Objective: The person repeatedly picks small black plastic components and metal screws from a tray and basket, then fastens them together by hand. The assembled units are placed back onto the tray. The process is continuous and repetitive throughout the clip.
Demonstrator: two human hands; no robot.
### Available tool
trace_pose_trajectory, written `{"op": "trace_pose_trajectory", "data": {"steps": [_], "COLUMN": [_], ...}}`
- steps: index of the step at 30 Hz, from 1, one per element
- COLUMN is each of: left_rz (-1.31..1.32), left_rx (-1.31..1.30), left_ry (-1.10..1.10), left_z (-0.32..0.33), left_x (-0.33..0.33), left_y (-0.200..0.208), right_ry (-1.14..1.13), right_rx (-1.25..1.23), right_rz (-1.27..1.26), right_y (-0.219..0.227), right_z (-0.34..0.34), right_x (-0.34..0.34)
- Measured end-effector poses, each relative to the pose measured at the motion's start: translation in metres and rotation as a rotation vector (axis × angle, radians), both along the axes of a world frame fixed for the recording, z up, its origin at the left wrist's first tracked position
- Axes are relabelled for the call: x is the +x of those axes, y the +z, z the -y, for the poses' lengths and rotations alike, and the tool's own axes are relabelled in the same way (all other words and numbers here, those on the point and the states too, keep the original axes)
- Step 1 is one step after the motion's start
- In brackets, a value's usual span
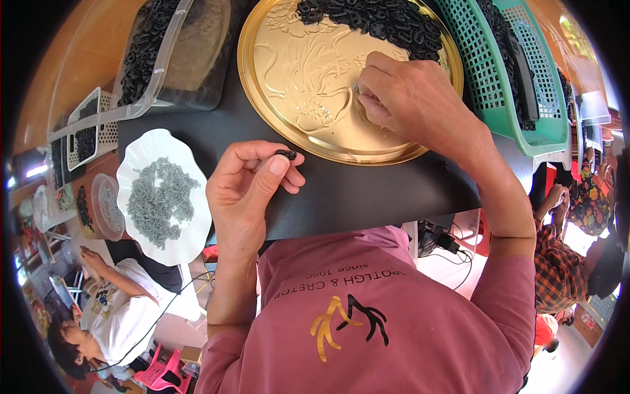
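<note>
Between the thumb and fingers of my left hand (246,184) is a small black plastic part (286,154), held just off the near rim of a round gold tray (295,85). My right hand (403,92) is over the right half of that tray, its fingers pinched together. A tiny pale bit shows at the fingertips, too small to name. Many black plastic parts (380,26) are heaped along the tray's far side. Left of my left hand stands a white scalloped plate (141,154) with a pile of small grey pieces (161,200) that look like springs.
A clear plastic bin (164,72) of black parts stands at the far left, a green basket (485,85) with more at the far right. All rest on a black tabletop (328,197). Other people sit to the left (125,302) and right (564,256).
</note>
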State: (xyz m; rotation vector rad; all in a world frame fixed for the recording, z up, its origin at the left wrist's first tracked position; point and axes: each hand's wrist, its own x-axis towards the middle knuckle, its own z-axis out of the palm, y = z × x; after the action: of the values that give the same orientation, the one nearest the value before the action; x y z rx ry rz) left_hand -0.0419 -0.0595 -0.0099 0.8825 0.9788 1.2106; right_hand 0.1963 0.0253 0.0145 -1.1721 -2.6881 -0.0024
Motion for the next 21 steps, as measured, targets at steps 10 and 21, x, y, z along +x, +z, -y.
{"op": "trace_pose_trajectory", "data": {"steps": [10,21], "left_rz": [0.053,0.063], "left_rx": [-0.017,-0.010], "left_ry": [-0.006,-0.013], "left_z": [-0.007,-0.014], "left_x": [0.002,0.005], "left_y": [0.004,-0.002], "right_ry": [0.010,-0.086], "right_rx": [-0.028,-0.137], "right_rz": [-0.276,-0.388], "right_y": [-0.002,0.023], "right_z": [0.000,-0.005], "right_x": [-0.002,0.015]}}
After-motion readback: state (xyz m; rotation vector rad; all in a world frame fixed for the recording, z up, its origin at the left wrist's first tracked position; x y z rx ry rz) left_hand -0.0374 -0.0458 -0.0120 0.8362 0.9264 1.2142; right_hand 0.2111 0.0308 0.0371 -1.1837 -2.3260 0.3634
